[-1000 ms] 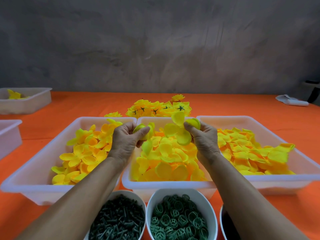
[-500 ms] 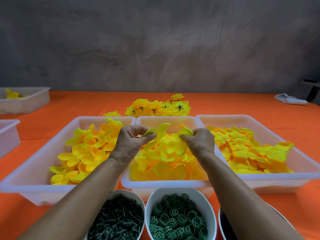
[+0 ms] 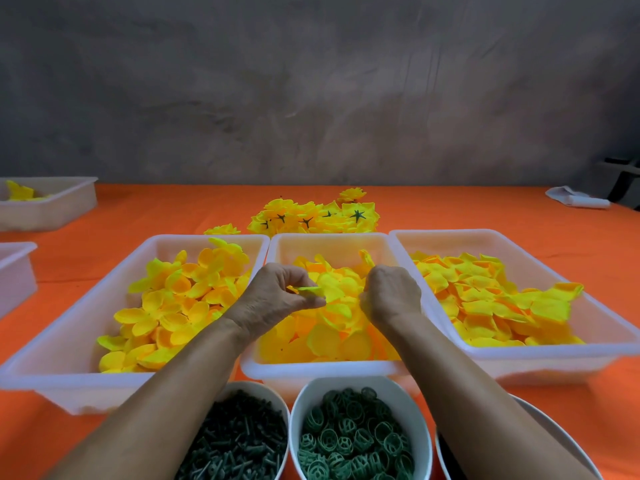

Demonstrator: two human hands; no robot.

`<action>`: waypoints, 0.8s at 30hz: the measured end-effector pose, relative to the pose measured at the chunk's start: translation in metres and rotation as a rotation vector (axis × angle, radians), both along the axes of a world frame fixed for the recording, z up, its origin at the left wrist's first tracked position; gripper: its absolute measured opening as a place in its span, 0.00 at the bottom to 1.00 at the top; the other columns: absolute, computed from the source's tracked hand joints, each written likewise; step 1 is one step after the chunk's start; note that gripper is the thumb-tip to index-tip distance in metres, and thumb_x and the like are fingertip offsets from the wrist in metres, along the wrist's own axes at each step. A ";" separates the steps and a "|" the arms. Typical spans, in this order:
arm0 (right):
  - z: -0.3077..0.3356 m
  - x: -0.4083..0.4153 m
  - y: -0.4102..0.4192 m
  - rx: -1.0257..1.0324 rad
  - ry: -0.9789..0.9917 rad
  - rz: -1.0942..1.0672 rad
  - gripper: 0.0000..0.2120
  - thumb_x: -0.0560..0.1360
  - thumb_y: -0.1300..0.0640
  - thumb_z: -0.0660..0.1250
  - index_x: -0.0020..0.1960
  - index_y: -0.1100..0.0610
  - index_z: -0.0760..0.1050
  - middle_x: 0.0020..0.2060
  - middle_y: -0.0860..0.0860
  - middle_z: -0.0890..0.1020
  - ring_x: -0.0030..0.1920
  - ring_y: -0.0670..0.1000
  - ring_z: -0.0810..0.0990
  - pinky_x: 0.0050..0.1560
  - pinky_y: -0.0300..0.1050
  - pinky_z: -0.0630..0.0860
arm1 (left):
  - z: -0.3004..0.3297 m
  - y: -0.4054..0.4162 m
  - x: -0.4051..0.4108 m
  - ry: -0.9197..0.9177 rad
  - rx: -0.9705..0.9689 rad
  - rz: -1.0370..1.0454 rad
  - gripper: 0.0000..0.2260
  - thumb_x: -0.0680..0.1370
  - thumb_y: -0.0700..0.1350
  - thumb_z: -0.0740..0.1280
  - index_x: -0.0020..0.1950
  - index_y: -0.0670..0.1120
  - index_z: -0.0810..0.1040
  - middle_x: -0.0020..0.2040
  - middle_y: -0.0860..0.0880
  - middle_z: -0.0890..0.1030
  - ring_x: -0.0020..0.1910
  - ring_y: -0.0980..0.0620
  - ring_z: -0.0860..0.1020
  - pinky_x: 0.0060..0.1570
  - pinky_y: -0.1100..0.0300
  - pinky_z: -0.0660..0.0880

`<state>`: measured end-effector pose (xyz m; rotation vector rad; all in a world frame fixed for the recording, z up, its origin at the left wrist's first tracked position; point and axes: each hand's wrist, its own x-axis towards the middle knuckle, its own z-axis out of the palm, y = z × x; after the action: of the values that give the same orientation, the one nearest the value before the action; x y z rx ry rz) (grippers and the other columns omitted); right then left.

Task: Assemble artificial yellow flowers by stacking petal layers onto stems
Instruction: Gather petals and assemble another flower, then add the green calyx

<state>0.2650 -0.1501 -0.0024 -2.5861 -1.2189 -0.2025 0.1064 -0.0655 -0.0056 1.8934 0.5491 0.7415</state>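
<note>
Both hands hover over the middle white tray (image 3: 330, 367), which is heaped with yellow petal layers (image 3: 325, 337). My left hand (image 3: 277, 297) pinches a yellow-green petal layer (image 3: 310, 289) between thumb and fingers. My right hand (image 3: 391, 294) is curled low among the petals; its fingertips are hidden, so whether they hold anything does not show. A pile of finished yellow flowers (image 3: 315, 216) with dark green star centres lies on the orange table behind the trays. Dark green stems (image 3: 239, 441) fill the white bowl at the near left.
A left tray (image 3: 69, 344) holds larger yellow petals; a right tray (image 3: 519, 355) holds orange-yellow ones. A bowl of green ring pieces (image 3: 356, 441) sits in front, with a third bowl (image 3: 540, 420) under my right forearm. Two more white trays (image 3: 52, 209) stand far left. A white cloth (image 3: 575, 200) lies far right.
Both hands have dropped from above the middle tray down into its petals. The petals held up in the right hand are no longer lifted; the left hand keeps one layer pinched.
</note>
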 end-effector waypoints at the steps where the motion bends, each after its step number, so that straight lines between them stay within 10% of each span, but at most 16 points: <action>1: 0.000 0.000 0.000 0.015 0.003 0.002 0.11 0.75 0.62 0.63 0.56 0.59 0.79 0.52 0.59 0.80 0.56 0.60 0.75 0.44 0.45 0.69 | 0.000 0.000 0.000 0.007 0.002 -0.002 0.09 0.67 0.36 0.76 0.33 0.45 0.78 0.38 0.46 0.80 0.42 0.47 0.78 0.51 0.47 0.76; 10: 0.015 -0.006 -0.001 0.116 0.072 0.035 0.14 0.80 0.51 0.59 0.58 0.57 0.78 0.54 0.57 0.80 0.59 0.59 0.73 0.55 0.50 0.68 | 0.000 -0.003 0.002 0.194 0.096 -0.068 0.19 0.60 0.55 0.76 0.41 0.41 0.85 0.41 0.41 0.83 0.40 0.51 0.79 0.45 0.54 0.75; 24: 0.045 -0.012 -0.014 0.195 0.231 0.129 0.11 0.75 0.61 0.64 0.55 0.57 0.81 0.52 0.57 0.82 0.54 0.59 0.79 0.51 0.46 0.74 | 0.009 -0.009 0.004 0.340 0.160 -0.152 0.14 0.70 0.51 0.72 0.40 0.38 0.83 0.36 0.48 0.79 0.36 0.54 0.73 0.40 0.59 0.69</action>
<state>0.2530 -0.1645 0.0423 -2.2830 -1.2105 0.0042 0.1109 -0.0740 0.0033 2.2014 0.5599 0.3734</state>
